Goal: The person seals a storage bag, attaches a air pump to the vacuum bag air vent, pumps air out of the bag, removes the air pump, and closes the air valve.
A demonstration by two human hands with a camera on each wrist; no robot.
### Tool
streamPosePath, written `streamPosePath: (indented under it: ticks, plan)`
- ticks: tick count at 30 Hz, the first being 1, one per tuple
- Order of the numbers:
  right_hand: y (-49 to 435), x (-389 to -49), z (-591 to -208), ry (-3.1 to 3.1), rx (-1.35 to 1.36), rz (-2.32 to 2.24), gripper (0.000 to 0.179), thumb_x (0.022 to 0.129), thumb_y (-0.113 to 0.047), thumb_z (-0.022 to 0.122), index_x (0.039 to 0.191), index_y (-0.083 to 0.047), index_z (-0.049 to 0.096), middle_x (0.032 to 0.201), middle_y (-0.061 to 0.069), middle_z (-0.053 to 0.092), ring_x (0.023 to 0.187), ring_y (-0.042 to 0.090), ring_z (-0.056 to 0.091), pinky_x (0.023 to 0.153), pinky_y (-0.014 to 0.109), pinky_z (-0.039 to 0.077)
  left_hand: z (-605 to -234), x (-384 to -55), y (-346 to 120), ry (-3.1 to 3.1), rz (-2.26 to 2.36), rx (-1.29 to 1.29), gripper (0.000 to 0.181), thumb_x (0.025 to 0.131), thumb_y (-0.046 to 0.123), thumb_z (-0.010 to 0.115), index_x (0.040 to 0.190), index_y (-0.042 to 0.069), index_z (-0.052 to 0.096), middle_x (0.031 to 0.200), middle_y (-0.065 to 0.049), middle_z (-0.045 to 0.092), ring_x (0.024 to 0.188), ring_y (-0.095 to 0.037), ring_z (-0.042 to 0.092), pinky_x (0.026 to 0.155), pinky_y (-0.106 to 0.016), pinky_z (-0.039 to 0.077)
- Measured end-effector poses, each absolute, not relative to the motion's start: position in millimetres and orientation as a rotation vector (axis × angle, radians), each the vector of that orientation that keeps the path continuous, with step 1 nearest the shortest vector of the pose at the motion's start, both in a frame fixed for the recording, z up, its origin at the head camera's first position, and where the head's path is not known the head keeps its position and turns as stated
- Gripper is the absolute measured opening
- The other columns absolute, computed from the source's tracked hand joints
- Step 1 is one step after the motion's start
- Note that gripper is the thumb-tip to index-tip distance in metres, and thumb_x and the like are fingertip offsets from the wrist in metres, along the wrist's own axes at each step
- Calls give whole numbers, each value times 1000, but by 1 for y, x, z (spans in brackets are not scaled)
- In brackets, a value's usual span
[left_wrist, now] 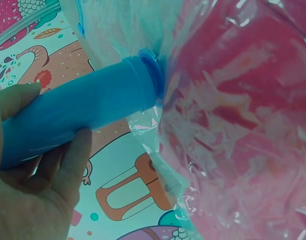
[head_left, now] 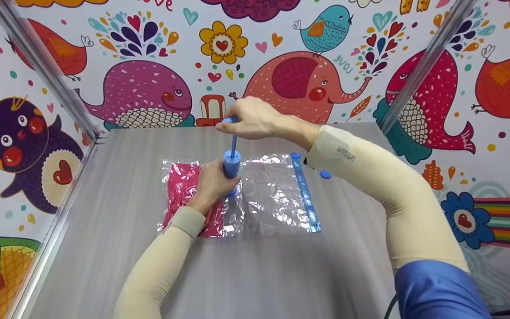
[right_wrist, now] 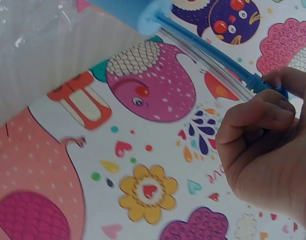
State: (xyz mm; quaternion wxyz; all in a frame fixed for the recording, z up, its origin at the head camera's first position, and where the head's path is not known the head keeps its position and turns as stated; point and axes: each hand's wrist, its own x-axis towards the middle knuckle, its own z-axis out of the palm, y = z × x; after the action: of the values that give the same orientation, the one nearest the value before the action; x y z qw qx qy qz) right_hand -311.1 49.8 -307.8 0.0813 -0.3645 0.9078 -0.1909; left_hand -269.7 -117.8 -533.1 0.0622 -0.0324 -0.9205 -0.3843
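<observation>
A clear plastic storage bag [head_left: 272, 199] lies flat on the table, with a folded pink item [head_left: 179, 181] in its left part. A blue hand pump [head_left: 232, 165] stands upright on the bag; in the left wrist view its barrel [left_wrist: 88, 105] meets a round blue valve [left_wrist: 154, 70]. My left hand [head_left: 213, 182] wraps its fingers and thumb round the lower barrel. Above, my right hand [head_left: 253, 118] grips the pump's handle [head_left: 229, 119], its fingers curled in the right wrist view. Between handle and barrel the plunger rod [right_wrist: 208, 50] is drawn out.
A blue zip strip [head_left: 306, 195] closes the bag's right edge, with a slider [head_left: 295, 156] at its far end. A small round blue cap [head_left: 325, 174] lies to the right of the bag. Patterned walls and metal posts [head_left: 47, 71] bound the grey table [head_left: 117, 150].
</observation>
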Motion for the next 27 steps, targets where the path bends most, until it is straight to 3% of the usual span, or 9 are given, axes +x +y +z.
streamPosePath:
  ticks: [6, 12, 27]
  plan:
    - [44, -303, -283, 2808, -1017, -605, 48, 108, -45, 67, 69, -23, 50, 62, -5, 41, 59, 11, 37, 55, 27, 32, -530, -268, -120, -2840, -1176, -6, 46, 87, 26, 92, 125, 3, 77, 121, -21, 85, 114, -42, 83, 110, -58, 64]
    - [39, -295, -264, 2876, -987, -611, 50, 104, -49, 69, 66, -24, 49, 60, -6, 40, 60, 11, 37, 53, 27, 31, -533, -267, -122, -2812, -1140, -71, 43, 89, 25, 92, 120, 0, 78, 117, -23, 85, 110, -43, 84, 106, -57, 66]
    - [44, -297, -269, 2862, -1014, -699, 49, 111, -48, 64, 73, -22, 51, 67, -3, 44, 65, 14, 43, 58, 28, 34, -529, -268, -122, -2875, -1155, -49, 48, 90, 25, 93, 127, 0, 77, 121, -24, 84, 114, -44, 83, 109, -56, 66]
